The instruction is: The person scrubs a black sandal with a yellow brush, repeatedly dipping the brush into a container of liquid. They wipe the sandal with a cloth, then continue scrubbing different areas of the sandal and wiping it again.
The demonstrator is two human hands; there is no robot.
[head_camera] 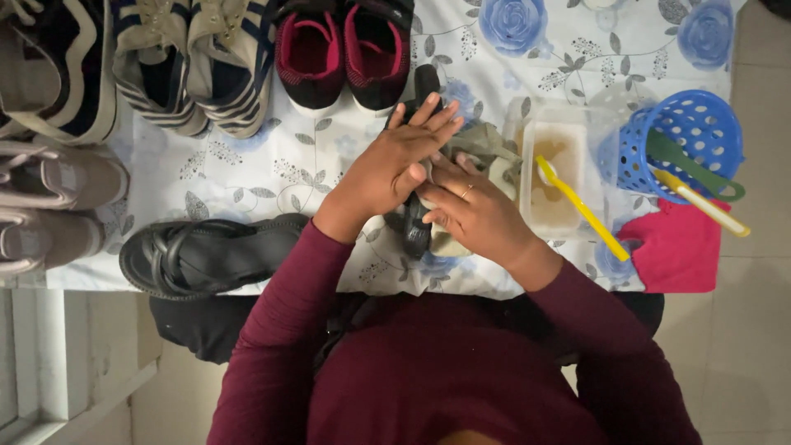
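Rubbing black sandal [414, 222] (soft cloth [486, 148]).

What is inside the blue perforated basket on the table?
The blue basket holds a green-handled tool and a yellow-and-white handle sticking out. Their working ends are hidden inside.

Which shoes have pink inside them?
The black pair at the top middle of the table, just above the hands. Their lining is bright pink. The striped sneakers beside them are navy and white, and the sandal is all black.
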